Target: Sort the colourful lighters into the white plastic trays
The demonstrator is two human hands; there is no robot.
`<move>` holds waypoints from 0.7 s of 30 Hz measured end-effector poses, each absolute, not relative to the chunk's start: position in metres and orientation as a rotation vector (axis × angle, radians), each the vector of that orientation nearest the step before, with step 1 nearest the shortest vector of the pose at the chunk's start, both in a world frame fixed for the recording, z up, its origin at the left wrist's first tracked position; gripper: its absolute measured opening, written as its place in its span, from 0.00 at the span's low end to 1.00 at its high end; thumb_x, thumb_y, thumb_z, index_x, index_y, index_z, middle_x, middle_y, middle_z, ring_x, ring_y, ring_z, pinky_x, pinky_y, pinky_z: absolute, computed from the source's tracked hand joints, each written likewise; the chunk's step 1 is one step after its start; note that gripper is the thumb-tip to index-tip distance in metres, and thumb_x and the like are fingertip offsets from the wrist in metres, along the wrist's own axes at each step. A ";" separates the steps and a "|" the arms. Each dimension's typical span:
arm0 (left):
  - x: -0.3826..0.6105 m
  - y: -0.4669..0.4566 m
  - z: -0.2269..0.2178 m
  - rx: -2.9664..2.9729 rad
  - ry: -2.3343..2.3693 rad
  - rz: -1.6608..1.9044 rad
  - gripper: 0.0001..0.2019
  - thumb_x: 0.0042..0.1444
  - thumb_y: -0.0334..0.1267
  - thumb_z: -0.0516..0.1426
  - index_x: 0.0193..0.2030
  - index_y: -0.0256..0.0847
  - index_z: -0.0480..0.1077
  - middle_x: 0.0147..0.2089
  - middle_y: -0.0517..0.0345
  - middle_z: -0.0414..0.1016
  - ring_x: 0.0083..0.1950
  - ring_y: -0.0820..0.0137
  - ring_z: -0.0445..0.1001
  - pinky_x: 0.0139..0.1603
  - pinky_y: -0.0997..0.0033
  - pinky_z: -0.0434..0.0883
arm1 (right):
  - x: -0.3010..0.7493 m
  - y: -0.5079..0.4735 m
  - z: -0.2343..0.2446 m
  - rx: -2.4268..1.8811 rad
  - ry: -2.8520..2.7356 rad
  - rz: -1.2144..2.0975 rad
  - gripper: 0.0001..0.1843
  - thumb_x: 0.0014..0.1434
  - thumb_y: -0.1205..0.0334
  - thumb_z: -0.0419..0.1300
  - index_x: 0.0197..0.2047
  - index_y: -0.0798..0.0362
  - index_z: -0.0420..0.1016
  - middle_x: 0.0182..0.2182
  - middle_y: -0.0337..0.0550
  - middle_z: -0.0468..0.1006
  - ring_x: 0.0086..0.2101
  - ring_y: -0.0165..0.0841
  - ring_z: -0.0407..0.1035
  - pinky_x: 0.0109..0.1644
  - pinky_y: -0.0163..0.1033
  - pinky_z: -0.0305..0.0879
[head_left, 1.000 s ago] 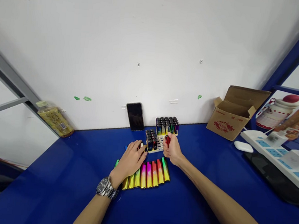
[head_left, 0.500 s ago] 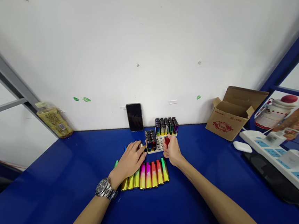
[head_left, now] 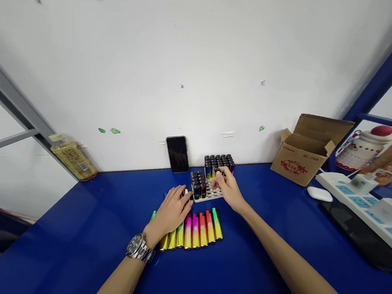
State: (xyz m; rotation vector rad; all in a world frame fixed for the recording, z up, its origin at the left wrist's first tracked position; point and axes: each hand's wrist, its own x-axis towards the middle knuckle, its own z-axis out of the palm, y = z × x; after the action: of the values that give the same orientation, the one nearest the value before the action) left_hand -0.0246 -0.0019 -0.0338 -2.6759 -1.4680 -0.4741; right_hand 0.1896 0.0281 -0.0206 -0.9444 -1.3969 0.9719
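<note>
A wristwatch (head_left: 137, 246) is worn on the left wrist (head_left: 151, 236). Its face (head_left: 134, 244) is round and dark, and a silver bracelet (head_left: 146, 253) of metal links is attached. The left hand (head_left: 173, 210), the right hand (head_left: 227, 189) and both forearms (head_left: 276, 248) are seen bare.

Along the desk's (head_left: 108, 212) back edge, you can pass between the bottle (head_left: 73, 159) and the phone (head_left: 177, 154), and again between the rack (head_left: 213, 192) and the box (head_left: 296, 160). Standing lighters (head_left: 197, 179) block the rack's back and left side; your right hand (head_left: 228, 188) hangs over its right part. In front, the flat lighters (head_left: 195, 238) obstruct a low approach, with your left hand (head_left: 172, 209) across their left end. You have broad room toward the front left corner; the power strip (head_left: 365, 205) crowds the right edge.
</note>
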 end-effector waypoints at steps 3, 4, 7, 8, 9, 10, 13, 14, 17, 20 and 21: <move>-0.024 -0.002 -0.034 -2.683 -1.470 -0.478 0.22 0.66 0.45 0.42 0.57 0.38 0.67 0.61 0.43 0.64 0.63 0.54 0.61 0.63 0.48 0.61 | 0.198 0.038 -0.024 -1.059 -1.556 0.638 0.20 0.58 0.43 0.53 0.37 0.53 0.70 0.30 0.44 0.72 0.32 0.34 0.67 0.37 0.39 0.64; -0.024 -0.002 -0.034 -2.685 -1.472 -0.475 0.22 0.66 0.45 0.42 0.57 0.38 0.67 0.61 0.43 0.64 0.63 0.54 0.61 0.63 0.48 0.61 | 0.199 0.041 -0.025 -1.087 -1.588 0.580 0.19 0.58 0.45 0.53 0.38 0.54 0.72 0.31 0.45 0.73 0.33 0.35 0.67 0.38 0.39 0.64; -0.025 -0.002 -0.035 -2.685 -1.480 -0.473 0.22 0.66 0.45 0.41 0.57 0.38 0.67 0.61 0.43 0.64 0.63 0.54 0.61 0.62 0.48 0.61 | 0.201 0.048 -0.029 -1.115 -1.659 0.573 0.16 0.60 0.52 0.51 0.37 0.55 0.74 0.29 0.44 0.74 0.30 0.34 0.68 0.36 0.38 0.64; -0.025 -0.002 -0.035 -2.682 -1.482 -0.479 0.22 0.66 0.46 0.41 0.57 0.39 0.67 0.61 0.43 0.64 0.63 0.54 0.61 0.62 0.47 0.61 | 0.201 0.050 -0.030 -1.113 -1.681 0.583 0.16 0.61 0.54 0.51 0.36 0.55 0.75 0.28 0.43 0.74 0.29 0.34 0.68 0.35 0.38 0.64; -0.025 -0.002 -0.035 -2.680 -1.484 -0.485 0.22 0.66 0.46 0.41 0.56 0.40 0.67 0.61 0.44 0.65 0.63 0.54 0.61 0.62 0.47 0.61 | 0.200 0.051 -0.031 -1.106 -1.697 0.587 0.15 0.61 0.56 0.50 0.36 0.54 0.75 0.27 0.43 0.74 0.28 0.33 0.68 0.35 0.37 0.64; -0.025 -0.002 -0.035 -2.679 -1.487 -0.489 0.22 0.66 0.46 0.41 0.56 0.40 0.67 0.61 0.44 0.65 0.63 0.54 0.61 0.62 0.47 0.61 | 0.200 0.052 -0.032 -1.095 -1.711 0.588 0.15 0.61 0.57 0.49 0.36 0.55 0.75 0.26 0.43 0.74 0.28 0.33 0.68 0.34 0.37 0.64; -0.025 -0.002 -0.035 -2.685 -1.505 -0.484 0.22 0.66 0.46 0.41 0.56 0.40 0.67 0.61 0.44 0.64 0.63 0.54 0.61 0.62 0.46 0.61 | 0.198 0.053 -0.034 -1.079 -1.762 0.552 0.14 0.62 0.60 0.49 0.36 0.55 0.74 0.27 0.43 0.75 0.28 0.33 0.69 0.34 0.35 0.64; -0.025 -0.002 -0.035 -2.689 -1.509 -0.477 0.22 0.66 0.46 0.41 0.56 0.40 0.67 0.61 0.44 0.64 0.63 0.53 0.61 0.62 0.46 0.61 | 0.198 0.053 -0.033 -1.086 -1.788 0.524 0.14 0.62 0.61 0.48 0.35 0.55 0.74 0.27 0.43 0.75 0.28 0.33 0.70 0.34 0.35 0.63; -0.025 -0.002 -0.034 -2.700 -1.516 -0.475 0.21 0.66 0.47 0.41 0.57 0.41 0.65 0.62 0.44 0.64 0.64 0.53 0.60 0.63 0.46 0.60 | 0.194 0.053 -0.027 -1.148 -1.893 0.420 0.14 0.63 0.65 0.48 0.32 0.55 0.73 0.27 0.45 0.75 0.29 0.34 0.70 0.34 0.35 0.62; -0.023 -0.003 -0.031 -2.720 -1.559 -0.534 0.20 0.65 0.48 0.42 0.55 0.40 0.63 0.61 0.43 0.64 0.64 0.54 0.61 0.63 0.46 0.60 | 0.188 0.053 -0.018 -1.264 -2.014 0.377 0.14 0.63 0.70 0.47 0.29 0.55 0.70 0.27 0.47 0.76 0.32 0.35 0.72 0.34 0.33 0.60; -0.023 -0.004 -0.029 -2.729 -1.584 -0.568 0.19 0.65 0.48 0.42 0.54 0.39 0.63 0.61 0.43 0.65 0.64 0.55 0.62 0.62 0.47 0.61 | 0.186 0.054 -0.015 -1.315 -2.046 0.367 0.14 0.63 0.70 0.47 0.29 0.55 0.70 0.28 0.48 0.77 0.32 0.35 0.72 0.33 0.33 0.59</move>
State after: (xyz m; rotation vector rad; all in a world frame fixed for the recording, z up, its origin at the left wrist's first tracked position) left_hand -0.0227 -0.0044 -0.0294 -2.7294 -1.5844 -0.5676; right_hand 0.1856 0.0535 -0.0151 -1.3150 -2.0463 0.3673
